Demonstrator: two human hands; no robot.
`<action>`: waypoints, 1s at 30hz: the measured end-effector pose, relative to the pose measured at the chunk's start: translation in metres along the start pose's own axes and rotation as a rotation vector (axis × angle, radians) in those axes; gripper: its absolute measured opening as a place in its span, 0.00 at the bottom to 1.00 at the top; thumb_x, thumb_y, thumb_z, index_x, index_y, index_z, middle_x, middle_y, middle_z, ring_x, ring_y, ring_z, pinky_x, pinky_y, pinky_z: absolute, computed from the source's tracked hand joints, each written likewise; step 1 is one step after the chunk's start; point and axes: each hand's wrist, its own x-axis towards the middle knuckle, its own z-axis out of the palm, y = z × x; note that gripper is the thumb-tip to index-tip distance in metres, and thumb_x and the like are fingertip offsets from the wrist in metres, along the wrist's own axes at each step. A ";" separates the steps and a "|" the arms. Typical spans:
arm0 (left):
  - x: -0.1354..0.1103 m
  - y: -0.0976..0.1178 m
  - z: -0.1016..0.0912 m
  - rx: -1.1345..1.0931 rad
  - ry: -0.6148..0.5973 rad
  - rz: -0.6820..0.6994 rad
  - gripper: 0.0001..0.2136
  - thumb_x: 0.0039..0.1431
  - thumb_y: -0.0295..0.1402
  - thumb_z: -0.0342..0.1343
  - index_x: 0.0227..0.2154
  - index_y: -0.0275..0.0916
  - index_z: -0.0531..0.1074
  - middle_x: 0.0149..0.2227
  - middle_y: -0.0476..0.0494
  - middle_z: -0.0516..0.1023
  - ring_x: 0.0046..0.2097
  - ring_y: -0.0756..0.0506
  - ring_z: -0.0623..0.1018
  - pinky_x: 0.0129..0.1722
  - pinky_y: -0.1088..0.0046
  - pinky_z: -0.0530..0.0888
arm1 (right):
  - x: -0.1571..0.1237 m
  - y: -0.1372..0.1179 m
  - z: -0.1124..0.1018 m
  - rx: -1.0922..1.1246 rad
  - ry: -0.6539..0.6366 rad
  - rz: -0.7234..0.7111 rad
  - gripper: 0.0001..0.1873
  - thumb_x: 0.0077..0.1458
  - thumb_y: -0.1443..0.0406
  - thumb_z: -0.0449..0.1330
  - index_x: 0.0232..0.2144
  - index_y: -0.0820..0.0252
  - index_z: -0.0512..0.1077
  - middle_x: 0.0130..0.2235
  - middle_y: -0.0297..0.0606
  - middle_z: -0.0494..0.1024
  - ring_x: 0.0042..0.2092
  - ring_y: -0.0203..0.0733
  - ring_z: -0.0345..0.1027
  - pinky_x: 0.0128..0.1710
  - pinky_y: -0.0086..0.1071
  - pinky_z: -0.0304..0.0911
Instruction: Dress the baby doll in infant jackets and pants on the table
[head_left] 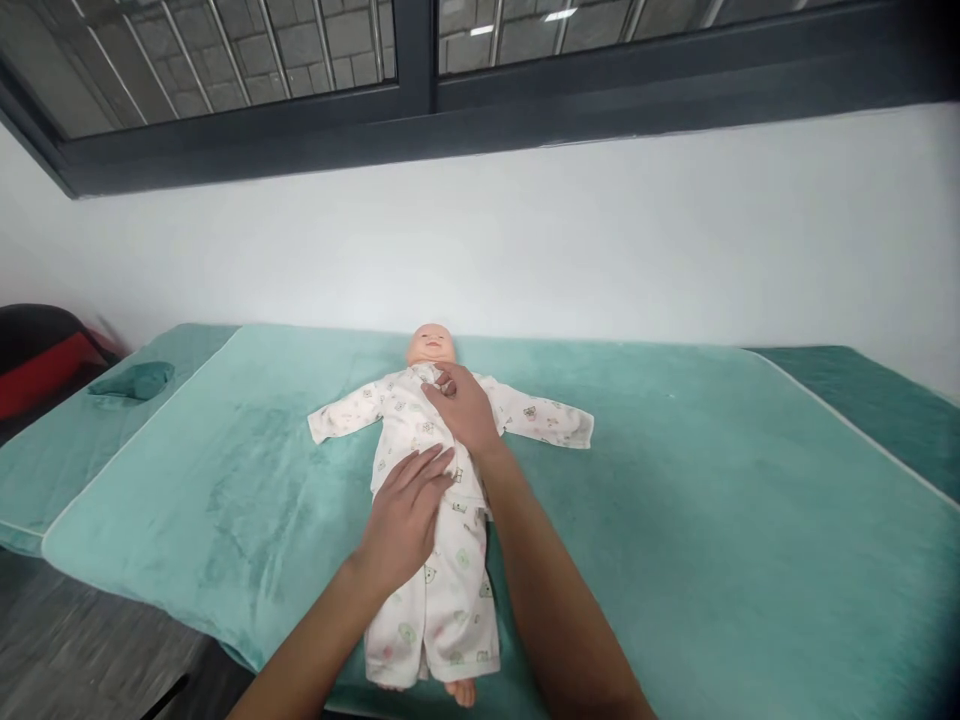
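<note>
Left hand [405, 515]: laid flat, palm down, fingers straight and close together, resting on the belly of the doll [431, 343] where top and trousers meet; it grips nothing. Right hand [461, 405]: on the doll's chest just below the chin, fingers bent toward the collar; whether they pinch the fabric cannot be told. The right forearm runs along the doll's side, over the edge of the trousers. The doll lies on its back, head toward the wall [600, 240], arms spread out to both sides, legs straight toward the viewer, one bare foot showing at the near end. It wears a white printed suit [450, 590] with long sleeves and long legs. It rests about mid-width on a light teal blanket [675, 480], which covers a darker green mat [885, 400] showing at the right. A folded green cloth [133, 380] lies at the far left, well apart from the doll; beyond it is a red and black object [37, 360]. Above the wall, a dark-framed window [412, 60].
</note>
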 end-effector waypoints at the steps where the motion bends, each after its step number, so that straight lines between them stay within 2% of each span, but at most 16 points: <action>1: -0.010 -0.001 -0.001 0.005 0.060 -0.034 0.21 0.64 0.18 0.44 0.55 0.42 0.67 0.61 0.41 0.73 0.67 0.41 0.67 0.63 0.52 0.70 | 0.002 -0.001 0.000 -0.044 -0.011 0.010 0.22 0.54 0.55 0.61 0.50 0.54 0.73 0.41 0.35 0.76 0.36 0.39 0.67 0.42 0.35 0.64; 4: -0.037 -0.010 -0.005 0.018 0.194 -0.277 0.25 0.64 0.18 0.43 0.60 0.45 0.65 0.61 0.39 0.71 0.63 0.42 0.71 0.60 0.54 0.73 | 0.006 -0.002 -0.001 -0.060 -0.047 0.032 0.19 0.55 0.56 0.59 0.48 0.54 0.74 0.38 0.33 0.75 0.35 0.39 0.66 0.40 0.34 0.61; 7: -0.050 -0.022 -0.004 -0.013 0.185 -0.477 0.20 0.65 0.22 0.46 0.57 0.45 0.68 0.57 0.40 0.72 0.58 0.43 0.74 0.56 0.59 0.75 | 0.007 -0.002 -0.002 -0.040 -0.082 0.043 0.17 0.58 0.54 0.57 0.46 0.53 0.75 0.31 0.31 0.73 0.33 0.40 0.65 0.37 0.34 0.59; 10: -0.050 -0.032 -0.002 -0.015 0.175 -0.507 0.17 0.66 0.24 0.47 0.52 0.44 0.72 0.51 0.41 0.74 0.53 0.44 0.76 0.52 0.63 0.76 | 0.006 -0.002 -0.002 -0.002 -0.078 0.057 0.15 0.57 0.56 0.58 0.43 0.53 0.76 0.25 0.28 0.69 0.31 0.39 0.63 0.36 0.32 0.58; 13: -0.049 -0.037 -0.002 0.005 0.226 -0.497 0.13 0.64 0.24 0.47 0.45 0.43 0.74 0.45 0.44 0.76 0.48 0.45 0.77 0.48 0.65 0.76 | 0.004 -0.002 -0.002 0.092 -0.049 0.055 0.14 0.54 0.58 0.59 0.42 0.54 0.77 0.23 0.26 0.65 0.30 0.37 0.61 0.34 0.31 0.57; 16: -0.053 -0.037 -0.006 -0.018 0.310 -0.508 0.07 0.62 0.24 0.50 0.36 0.42 0.71 0.39 0.46 0.75 0.42 0.46 0.76 0.44 0.67 0.74 | 0.000 -0.002 -0.002 0.198 -0.007 0.006 0.14 0.54 0.58 0.58 0.41 0.56 0.77 0.23 0.26 0.61 0.28 0.36 0.58 0.32 0.31 0.56; 18: -0.057 -0.034 -0.010 -0.061 0.346 -0.541 0.06 0.61 0.24 0.51 0.33 0.42 0.69 0.36 0.48 0.73 0.39 0.47 0.75 0.41 0.69 0.73 | -0.003 -0.001 -0.003 0.217 0.032 -0.049 0.14 0.55 0.59 0.57 0.39 0.57 0.78 0.22 0.26 0.59 0.27 0.36 0.55 0.32 0.31 0.55; 20: -0.062 -0.034 -0.013 -0.116 0.323 -0.598 0.06 0.59 0.24 0.51 0.31 0.42 0.68 0.33 0.49 0.72 0.37 0.47 0.74 0.39 0.69 0.72 | -0.005 0.000 -0.005 0.165 0.035 -0.097 0.13 0.55 0.60 0.56 0.37 0.57 0.79 0.21 0.26 0.57 0.26 0.35 0.53 0.32 0.31 0.54; 22: -0.065 -0.038 -0.016 -0.175 0.242 -0.641 0.07 0.57 0.23 0.51 0.30 0.42 0.68 0.32 0.49 0.73 0.36 0.47 0.74 0.39 0.69 0.72 | -0.006 0.001 -0.008 0.094 -0.022 -0.118 0.13 0.54 0.62 0.56 0.37 0.57 0.79 0.21 0.26 0.56 0.26 0.35 0.53 0.32 0.31 0.53; 24: -0.066 -0.051 -0.020 -0.220 0.146 -0.611 0.08 0.58 0.23 0.50 0.30 0.42 0.70 0.34 0.48 0.75 0.39 0.46 0.75 0.42 0.68 0.73 | -0.006 0.002 -0.011 0.069 -0.092 -0.119 0.13 0.54 0.62 0.57 0.38 0.56 0.79 0.22 0.26 0.56 0.26 0.35 0.53 0.32 0.31 0.53; 26: -0.065 -0.075 -0.025 -0.183 0.130 -0.551 0.09 0.60 0.25 0.49 0.33 0.43 0.74 0.40 0.45 0.77 0.45 0.44 0.76 0.48 0.64 0.73 | -0.006 0.003 -0.014 0.097 -0.124 -0.103 0.13 0.55 0.61 0.57 0.40 0.56 0.79 0.22 0.26 0.56 0.26 0.35 0.53 0.31 0.31 0.52; 29: -0.059 -0.121 -0.033 0.124 0.244 -0.576 0.13 0.63 0.31 0.51 0.49 0.42 0.75 0.55 0.36 0.72 0.58 0.38 0.70 0.59 0.56 0.68 | -0.007 0.004 -0.015 0.152 -0.106 -0.076 0.14 0.56 0.59 0.58 0.40 0.55 0.79 0.23 0.26 0.56 0.26 0.35 0.53 0.30 0.31 0.52; 30: -0.056 -0.136 -0.035 0.240 0.224 -0.618 0.18 0.62 0.34 0.54 0.54 0.40 0.73 0.59 0.33 0.68 0.61 0.35 0.67 0.61 0.53 0.66 | -0.008 0.005 -0.015 0.159 -0.098 -0.070 0.13 0.56 0.59 0.58 0.40 0.56 0.79 0.23 0.27 0.56 0.26 0.35 0.53 0.30 0.31 0.52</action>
